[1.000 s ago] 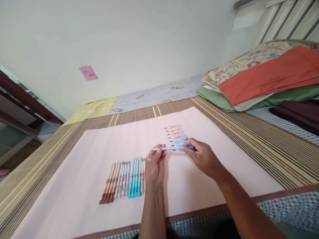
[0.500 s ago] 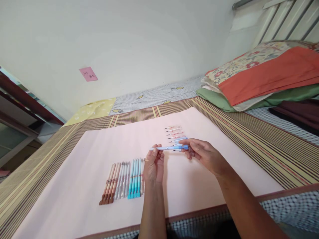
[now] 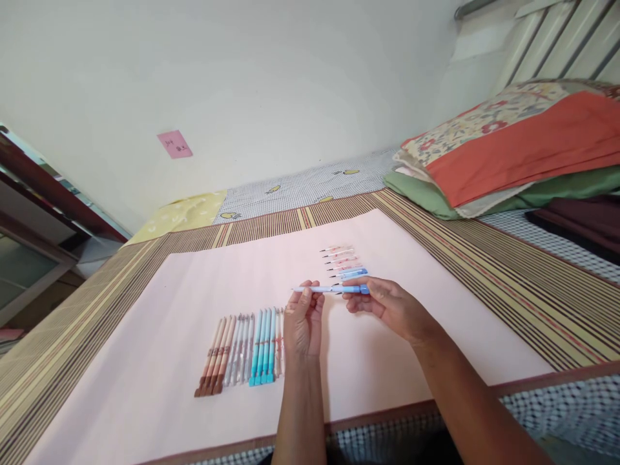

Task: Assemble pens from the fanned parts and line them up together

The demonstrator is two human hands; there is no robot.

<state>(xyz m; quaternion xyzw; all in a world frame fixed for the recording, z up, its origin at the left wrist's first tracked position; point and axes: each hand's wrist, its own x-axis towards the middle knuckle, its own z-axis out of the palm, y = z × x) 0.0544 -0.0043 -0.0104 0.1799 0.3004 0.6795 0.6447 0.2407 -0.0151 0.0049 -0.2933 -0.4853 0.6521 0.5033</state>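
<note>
A slim light-blue pen (image 3: 334,289) is held level above the pink sheet (image 3: 145,361). My left hand (image 3: 305,316) pinches its pale left end between thumb and fingers. At the darker blue right end, my right hand (image 3: 387,303) has its thumb and fingers closed on the pen. Beneath and beyond the hands lies a short column of black-tipped pens (image 3: 341,258), some pink-patterned and some blue, partly hidden. Left of my left wrist, a row holds brown pens (image 3: 216,358), clear pens (image 3: 239,349), turquoise pens (image 3: 262,349) and red-patterned pens (image 3: 279,342), the last partly covered by the hand.
A striped mat (image 3: 465,278) lies under the pink sheet. Folded orange and floral bedding (image 3: 523,148) is stacked on green cloth at the right, with dark folded fabric (image 3: 576,223) nearby. A pink note (image 3: 175,144) is stuck to the wall.
My right hand has moved slightly left and closed further round the pen's blue end. The left hand keeps its pinch, and the view has shifted a little.
</note>
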